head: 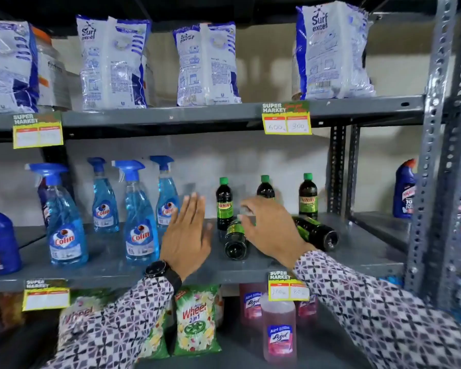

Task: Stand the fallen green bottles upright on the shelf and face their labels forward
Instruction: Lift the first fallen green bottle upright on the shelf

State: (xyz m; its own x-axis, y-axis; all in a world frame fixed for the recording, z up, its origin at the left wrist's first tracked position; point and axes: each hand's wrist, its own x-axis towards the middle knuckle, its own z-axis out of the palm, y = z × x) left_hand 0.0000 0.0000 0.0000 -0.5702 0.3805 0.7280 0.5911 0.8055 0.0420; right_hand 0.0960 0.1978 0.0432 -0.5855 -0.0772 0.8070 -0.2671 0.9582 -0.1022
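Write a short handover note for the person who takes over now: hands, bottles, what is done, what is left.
Left hand: open, flat, holds nothing.
Right hand: open, fingers curled over the fallen bottles, no grip visible.
Three bottles stand at the back: left, middle, right.
Two lie on the shelf: one and another.
Left: stand both up, face labels forward.

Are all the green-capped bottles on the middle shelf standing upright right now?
No. Two fallen green bottles lie on their sides on the middle shelf, bases toward the camera, while three others stand behind.
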